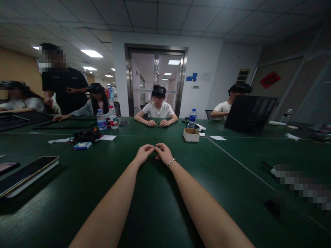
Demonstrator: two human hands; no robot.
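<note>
My left hand (143,154) and my right hand (163,153) meet at the fingertips just above the green table (160,193). Thumb and forefinger are pinched on each hand, and the two pinches touch. Whatever lies between them, if anything, is too small to make out. A silver bracelet (171,162) circles my right wrist. Nearest to the hands is a small open cardboard box (191,135), farther off to the right.
Left are a phone on a white box (28,175), a dark tangled pile (86,135), a blue-white packet (82,145) and two bottles (101,120). Another bottle (192,119) stands behind the cardboard box. A large black case (249,113) stands right. Several people surround the table.
</note>
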